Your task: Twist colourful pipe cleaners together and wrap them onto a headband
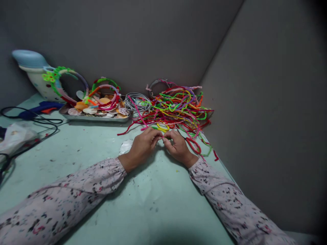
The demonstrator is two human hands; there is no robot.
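Note:
My left hand (143, 146) and my right hand (178, 147) meet over the table, fingertips pinched closed. Between them a small bit of pink pipe cleaner (162, 136) shows; most of it is hidden by the fingers. A longer pink pipe cleaner length (138, 109) sticks up behind my left hand, and whether it is the same piece I cannot tell. Just beyond the fingertips lies a yellow pipe cleaner loop (163, 128), with a bit of green beside it. Red-handled scissors (194, 145) lie against the right side of my right hand.
A tangled heap of coloured pipe cleaners (178, 105) lies at the back. Left of it are coiled grey wire (135, 102) and a metal tray (97, 119) of shells and wrapped hoops. A blue glue gun (38, 109), black cable (48, 119) and pale bin (38, 78) are farther left.

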